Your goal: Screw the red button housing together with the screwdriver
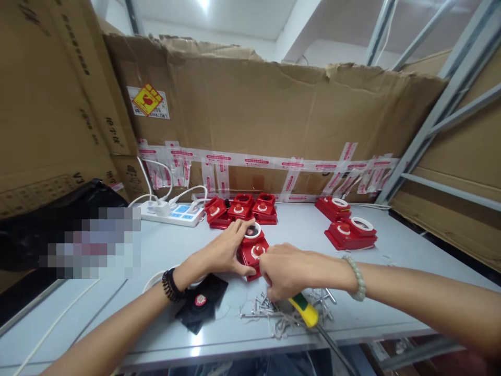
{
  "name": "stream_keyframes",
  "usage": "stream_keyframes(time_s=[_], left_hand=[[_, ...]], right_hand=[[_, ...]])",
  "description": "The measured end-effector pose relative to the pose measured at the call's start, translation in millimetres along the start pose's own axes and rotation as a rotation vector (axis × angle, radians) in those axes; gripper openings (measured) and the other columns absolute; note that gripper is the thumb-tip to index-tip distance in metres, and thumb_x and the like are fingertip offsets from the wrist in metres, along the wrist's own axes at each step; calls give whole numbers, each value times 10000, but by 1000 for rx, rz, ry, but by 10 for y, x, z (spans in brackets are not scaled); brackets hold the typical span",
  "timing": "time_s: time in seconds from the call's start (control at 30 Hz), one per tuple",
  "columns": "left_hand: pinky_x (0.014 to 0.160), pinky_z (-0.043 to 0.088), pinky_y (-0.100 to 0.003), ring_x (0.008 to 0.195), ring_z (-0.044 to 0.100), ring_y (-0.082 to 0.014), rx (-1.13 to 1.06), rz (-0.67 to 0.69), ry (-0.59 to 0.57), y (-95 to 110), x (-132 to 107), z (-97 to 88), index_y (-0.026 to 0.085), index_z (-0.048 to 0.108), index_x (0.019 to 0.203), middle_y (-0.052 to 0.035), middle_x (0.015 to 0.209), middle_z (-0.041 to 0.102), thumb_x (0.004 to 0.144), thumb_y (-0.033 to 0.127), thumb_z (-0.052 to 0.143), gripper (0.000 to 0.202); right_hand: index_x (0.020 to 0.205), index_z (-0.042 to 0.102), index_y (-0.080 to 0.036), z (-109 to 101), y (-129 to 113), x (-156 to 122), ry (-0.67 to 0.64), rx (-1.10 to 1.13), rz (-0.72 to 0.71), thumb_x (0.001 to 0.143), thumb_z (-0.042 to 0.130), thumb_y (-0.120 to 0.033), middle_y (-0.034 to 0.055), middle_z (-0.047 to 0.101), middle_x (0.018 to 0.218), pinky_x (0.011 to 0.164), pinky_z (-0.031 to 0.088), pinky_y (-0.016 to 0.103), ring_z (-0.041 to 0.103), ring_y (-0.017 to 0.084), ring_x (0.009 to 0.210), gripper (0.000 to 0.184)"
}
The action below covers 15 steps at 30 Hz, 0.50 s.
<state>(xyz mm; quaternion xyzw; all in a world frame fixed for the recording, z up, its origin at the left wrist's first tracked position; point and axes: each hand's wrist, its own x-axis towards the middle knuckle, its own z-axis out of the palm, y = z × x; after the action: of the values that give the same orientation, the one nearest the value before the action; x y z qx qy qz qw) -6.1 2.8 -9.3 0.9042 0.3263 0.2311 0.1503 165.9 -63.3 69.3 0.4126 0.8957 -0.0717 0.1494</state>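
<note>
My left hand (229, 248) is closed around the left side of a red housing (247, 253) with a white ring and a small red knob. Against its right side, my right hand (287, 269) is curled, its fingertips hidden. Out from under that palm comes a screwdriver (307, 312) with a yellow and green handle, its shaft pointing back past the table's front edge. Loose screws (264, 307) lie in a pile below my right hand. A black square part (201, 300) with a red and white centre rests beneath my left forearm.
Several red housings (239, 206) stand at the back, with another (350, 233) among those on the right. A white power strip (172, 211) with plugged cables is at the back left. Cardboard (274, 115) walls the rear; a metal rack (426, 112) rises on the right.
</note>
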Motion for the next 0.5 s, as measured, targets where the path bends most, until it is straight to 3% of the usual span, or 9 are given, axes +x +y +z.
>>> stream_keyframes(time_s=[0.17,0.33,0.5], left_hand=[[975,370,-516,1191,404,-356,-29,-6,-8,0,-8,-26,208,202,1415,-148,1303,380,571,441,772,1045],[1026,309,-539,1266,340,-366,-98,-1,-8,-12,-11,-41,212,201,1420,-163,1373,337,604,493,761,1029],[1084,213,-548,1353,213,-346,-168,-28,115,-16,-10,-118,234,153,1435,-158,1469,219,643,483,745,1019]], right_hand=[[534,561,-179,-91,64,-84,44,73,56,617,638,-285,-23,465,460,450,285,257,379,104,444,155],[640,615,-192,-239,311,-352,236,208,159,689,592,-370,2,545,514,479,307,259,466,136,519,187],[719,635,-184,-261,543,-560,376,395,149,756,561,-384,10,601,603,512,340,254,493,124,548,217]])
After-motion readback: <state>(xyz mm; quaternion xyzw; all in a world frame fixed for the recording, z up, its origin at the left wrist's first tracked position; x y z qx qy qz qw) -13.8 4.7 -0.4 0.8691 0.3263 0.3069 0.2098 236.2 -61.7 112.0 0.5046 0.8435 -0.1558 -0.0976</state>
